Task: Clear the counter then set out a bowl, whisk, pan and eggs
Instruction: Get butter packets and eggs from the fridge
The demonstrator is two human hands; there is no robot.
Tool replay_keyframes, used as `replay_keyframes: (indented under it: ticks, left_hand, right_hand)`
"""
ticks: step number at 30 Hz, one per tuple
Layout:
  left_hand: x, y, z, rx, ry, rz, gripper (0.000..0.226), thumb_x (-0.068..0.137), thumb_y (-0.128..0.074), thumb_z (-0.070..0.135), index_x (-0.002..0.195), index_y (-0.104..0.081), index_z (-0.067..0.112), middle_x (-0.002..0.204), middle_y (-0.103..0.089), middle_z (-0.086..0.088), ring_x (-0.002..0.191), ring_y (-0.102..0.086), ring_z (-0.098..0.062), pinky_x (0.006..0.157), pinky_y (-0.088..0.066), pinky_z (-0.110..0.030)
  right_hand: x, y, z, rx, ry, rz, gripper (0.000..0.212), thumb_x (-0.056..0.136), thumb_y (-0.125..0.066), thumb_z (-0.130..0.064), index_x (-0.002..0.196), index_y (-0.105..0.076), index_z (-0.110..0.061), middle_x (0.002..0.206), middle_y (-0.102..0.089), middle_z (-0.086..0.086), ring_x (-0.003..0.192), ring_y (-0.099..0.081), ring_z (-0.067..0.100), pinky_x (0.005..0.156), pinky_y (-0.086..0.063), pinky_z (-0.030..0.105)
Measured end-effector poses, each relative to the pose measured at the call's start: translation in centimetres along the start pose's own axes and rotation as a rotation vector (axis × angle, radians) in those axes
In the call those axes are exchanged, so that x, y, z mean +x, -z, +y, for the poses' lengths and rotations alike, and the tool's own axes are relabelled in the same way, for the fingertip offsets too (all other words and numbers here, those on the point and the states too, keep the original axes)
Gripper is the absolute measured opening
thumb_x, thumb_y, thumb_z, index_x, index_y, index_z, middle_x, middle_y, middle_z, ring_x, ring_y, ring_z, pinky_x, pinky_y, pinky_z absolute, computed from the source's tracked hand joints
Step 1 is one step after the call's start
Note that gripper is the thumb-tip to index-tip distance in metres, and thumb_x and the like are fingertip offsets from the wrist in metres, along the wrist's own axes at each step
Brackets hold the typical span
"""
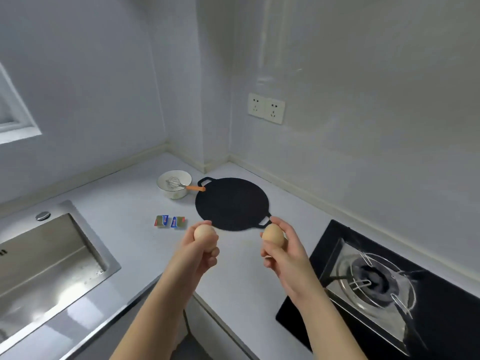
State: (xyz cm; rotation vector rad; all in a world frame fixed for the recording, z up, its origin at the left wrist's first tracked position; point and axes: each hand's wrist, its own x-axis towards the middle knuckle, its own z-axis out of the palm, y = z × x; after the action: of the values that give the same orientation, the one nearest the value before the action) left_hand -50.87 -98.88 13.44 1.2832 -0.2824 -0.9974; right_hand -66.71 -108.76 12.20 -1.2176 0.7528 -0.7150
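Observation:
I hold one brown egg in each hand above the grey counter [124, 203]. My left hand [201, 253] grips the left egg [204, 233]. My right hand [284, 252] grips the right egg [272, 235], close to the near handle of the pan. The flat black round pan [232, 202] lies on the counter just beyond my hands. Left of it, near the corner, stands a white bowl [174, 193] holding a wire whisk [173, 183], whose orange handle [195, 188] sticks out over the pan's edge.
Two small coloured packets [170, 221] lie on the counter left of the pan. A steel sink [44, 258] fills the left side. A black gas hob with a burner [374, 281] sits at the right. Wall sockets [266, 108] are above the counter.

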Motion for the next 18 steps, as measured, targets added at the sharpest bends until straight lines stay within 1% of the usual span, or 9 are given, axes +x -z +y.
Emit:
replay_keyframes:
  ticks: [1, 3, 4, 6, 9, 11, 13, 15, 18]
  left_hand:
    - [1.7, 1.1, 0.1, 0.024, -0.001, 0.038, 0.036, 0.091, -0.044, -0.006, 0.121, -0.053, 0.013, 0.082, -0.046, -0.006, 0.058, -0.043, -0.016, 0.045, -0.040, -0.020]
    - [4.3, 3.0, 0.5, 0.095, -0.011, 0.079, 0.039, 0.091, -0.049, -0.005, 0.124, -0.053, 0.014, 0.085, -0.050, -0.008, 0.061, -0.048, -0.018, 0.049, -0.045, -0.021]
    - [6.2, 4.5, 0.7, 0.130, -0.028, 0.113, 0.039, 0.091, -0.052, -0.003, 0.125, -0.053, 0.015, 0.088, -0.052, -0.009, 0.062, -0.052, -0.019, 0.051, -0.048, -0.022]
    - [8.4, 6.4, 0.9, 0.252, -0.057, 0.162, 0.039, 0.089, -0.060, 0.002, 0.125, -0.052, 0.017, 0.095, -0.056, -0.010, 0.065, -0.060, -0.021, 0.056, -0.052, -0.026]
    - [12.7, 9.7, 1.0, 0.438, -0.077, 0.254, 0.044, 0.085, -0.068, 0.011, 0.126, -0.052, 0.021, 0.102, -0.061, -0.009, 0.069, -0.063, -0.020, 0.055, -0.048, -0.026]
    - [16.8, 12.1, 1.1, 0.571, -0.074, 0.309, 0.043, 0.082, -0.070, 0.017, 0.120, -0.052, 0.024, 0.107, -0.062, -0.006, 0.078, -0.063, -0.021, 0.057, -0.046, -0.026]
    - [20.4, 13.5, 1.5, 0.691, -0.069, 0.326, 0.041, 0.080, -0.071, 0.019, 0.116, -0.051, 0.023, 0.106, -0.059, -0.002, 0.086, -0.059, -0.021, 0.059, -0.045, -0.025]
    - [24.1, 14.5, 1.7, 0.802, -0.064, 0.307, 0.042, 0.080, -0.070, 0.018, 0.118, -0.052, 0.020, 0.103, -0.057, -0.001, 0.091, -0.057, -0.022, 0.061, -0.046, -0.026]
    - [29.5, 15.9, 1.6, 0.949, -0.040, 0.232, 0.044, 0.079, -0.069, 0.018, 0.120, -0.053, 0.015, 0.110, -0.055, -0.005, 0.102, -0.056, -0.025, 0.074, -0.049, -0.030]
  right_hand:
    - [2.2, -0.8, 0.6, -0.071, -0.017, -0.050, 0.051, 0.089, -0.060, -0.001, 0.119, -0.057, -0.042, 0.118, -0.055, 0.009, 0.075, -0.056, 0.014, 0.068, -0.050, 0.025]
    - [5.5, -2.5, 1.3, -0.189, -0.030, -0.125, 0.055, 0.087, -0.060, 0.001, 0.123, -0.054, -0.041, 0.116, -0.055, 0.007, 0.074, -0.059, 0.011, 0.070, -0.053, 0.024]
    - [8.1, -4.1, 2.2, -0.232, -0.042, -0.172, 0.055, 0.088, -0.060, 0.001, 0.125, -0.053, -0.039, 0.114, -0.056, 0.006, 0.072, -0.060, 0.009, 0.070, -0.053, 0.023]
    - [11.2, -6.4, 3.4, -0.327, -0.064, -0.200, 0.052, 0.088, -0.060, -0.002, 0.126, -0.051, -0.036, 0.111, -0.058, 0.003, 0.071, -0.062, 0.007, 0.067, -0.053, 0.021]
    - [16.2, -9.9, 6.3, -0.467, -0.129, -0.226, 0.050, 0.087, -0.062, -0.011, 0.128, -0.047, -0.036, 0.111, -0.057, -0.003, 0.075, -0.064, 0.009, 0.063, -0.051, 0.019]
    - [19.9, -12.3, 8.7, -0.559, -0.164, -0.218, 0.051, 0.085, -0.063, -0.016, 0.129, -0.046, -0.035, 0.112, -0.057, -0.003, 0.082, -0.066, 0.013, 0.066, -0.052, 0.021]
    - [22.8, -13.8, 10.3, -0.658, -0.176, -0.205, 0.053, 0.083, -0.063, -0.020, 0.130, -0.045, -0.035, 0.115, -0.057, -0.001, 0.094, -0.064, 0.017, 0.074, -0.054, 0.027]
    - [25.3, -15.1, 11.6, -0.752, -0.166, -0.203, 0.052, 0.083, -0.063, -0.022, 0.130, -0.043, -0.033, 0.114, -0.056, -0.002, 0.101, -0.060, 0.018, 0.081, -0.054, 0.033]
    - [28.9, -16.8, 13.3, -0.870, -0.143, -0.184, 0.049, 0.084, -0.065, -0.022, 0.128, -0.045, -0.029, 0.115, -0.056, -0.001, 0.105, -0.058, 0.020, 0.088, -0.053, 0.038]
